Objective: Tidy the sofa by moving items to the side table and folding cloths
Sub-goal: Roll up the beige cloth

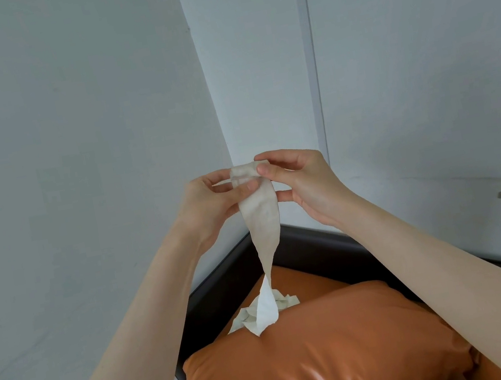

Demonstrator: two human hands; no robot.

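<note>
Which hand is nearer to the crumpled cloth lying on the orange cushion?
Neither clearly. The left hand and right hand are level, both raised well above the crumpled cloth, pinching the top of the hanging cloth, whose lower end dangles by it.

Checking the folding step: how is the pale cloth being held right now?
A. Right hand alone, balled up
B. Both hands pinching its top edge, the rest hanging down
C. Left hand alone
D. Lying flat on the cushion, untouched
B: the left hand and right hand both pinch the top of the cloth, which hangs twisted toward the orange cushion.
</note>
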